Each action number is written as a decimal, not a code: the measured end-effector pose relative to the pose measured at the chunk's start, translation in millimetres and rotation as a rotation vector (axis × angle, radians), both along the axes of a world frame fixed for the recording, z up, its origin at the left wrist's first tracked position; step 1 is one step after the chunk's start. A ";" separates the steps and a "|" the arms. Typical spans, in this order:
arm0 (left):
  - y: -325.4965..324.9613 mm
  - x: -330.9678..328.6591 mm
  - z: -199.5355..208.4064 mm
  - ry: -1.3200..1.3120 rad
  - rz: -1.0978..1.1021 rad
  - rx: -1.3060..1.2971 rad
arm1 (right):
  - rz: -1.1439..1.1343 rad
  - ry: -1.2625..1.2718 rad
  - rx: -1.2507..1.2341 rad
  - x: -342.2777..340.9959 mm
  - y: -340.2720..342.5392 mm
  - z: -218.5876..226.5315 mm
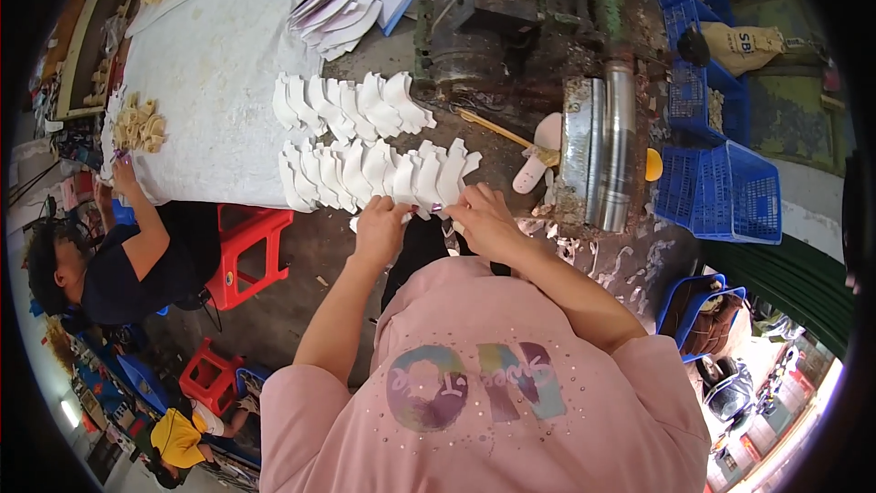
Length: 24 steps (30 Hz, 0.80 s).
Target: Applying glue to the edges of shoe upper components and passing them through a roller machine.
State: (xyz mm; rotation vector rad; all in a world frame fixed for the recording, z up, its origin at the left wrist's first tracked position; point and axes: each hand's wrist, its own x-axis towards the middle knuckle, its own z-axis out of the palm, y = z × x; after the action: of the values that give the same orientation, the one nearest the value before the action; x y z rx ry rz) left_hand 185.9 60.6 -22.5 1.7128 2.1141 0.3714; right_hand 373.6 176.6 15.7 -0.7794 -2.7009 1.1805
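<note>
Two rows of white, curved, flat pieces lie overlapping on the table: a far row (351, 108) and a near row (374, 173). My left hand (381, 226) is at the near row's front edge, its fingers bent and pinched on a white piece. Beside it on the right, my right hand (486, 221) also has its fingers closed at that row's right end, on the edge of a white piece. A purplish spot shows at the fingertips. The exact grip is partly hidden by my fingers.
A greasy press machine with a steel roller (618, 151) stands at the right, near a wooden-handled brush (497, 128) and pink sole-shaped pieces (538, 155). White cloth (205, 100) covers the table's left. Blue crates (721, 192), a red stool (255, 251) and a seated co-worker (123, 265) are around.
</note>
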 end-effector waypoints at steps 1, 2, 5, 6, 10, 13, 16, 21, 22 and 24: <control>0.3 -1.8 -3.2 -0.006 0.003 -0.028 | 0.015 -0.061 0.034 -4.5 -2.5 -7.1; 1.1 -2.7 -5.4 -0.011 0.004 -0.055 | 0.027 -0.120 0.070 -8.4 -5.1 -14.2; 11.6 0.1 -3.6 -0.049 0.087 -0.066 | 0.040 -0.107 0.151 -15.4 -6.9 -26.3; 15.0 0.3 -2.3 -0.081 0.115 -0.047 | 0.048 -0.142 0.166 -16.9 -6.7 -26.6; 29.6 0.4 2.3 -0.131 -0.073 -0.070 | 0.113 -0.183 0.178 -23.9 -9.2 -26.8; 38.3 6.4 -4.3 -0.048 -0.137 -0.077 | 0.147 -0.230 0.241 -29.1 -11.0 -32.3; 44.1 5.2 -9.4 0.022 -0.186 -0.092 | 0.146 -0.282 0.268 -31.8 -11.0 -35.5; 46.2 -2.4 -10.4 0.092 -0.198 -0.066 | 0.120 -0.291 0.275 -35.8 -12.7 -39.6; 46.3 -3.8 -11.0 0.081 -0.206 -0.070 | 0.115 -0.303 0.268 -31.9 -14.0 -38.9; 47.3 -5.6 -11.1 0.065 -0.201 -0.089 | 0.078 -0.262 0.253 -26.5 -15.1 -36.2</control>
State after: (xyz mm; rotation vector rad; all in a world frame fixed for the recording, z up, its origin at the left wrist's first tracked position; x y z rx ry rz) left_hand 180.3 107.9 -33.7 1.8857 1.9471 0.1630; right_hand 347.1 161.5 -20.5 -0.8489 -3.0372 0.7722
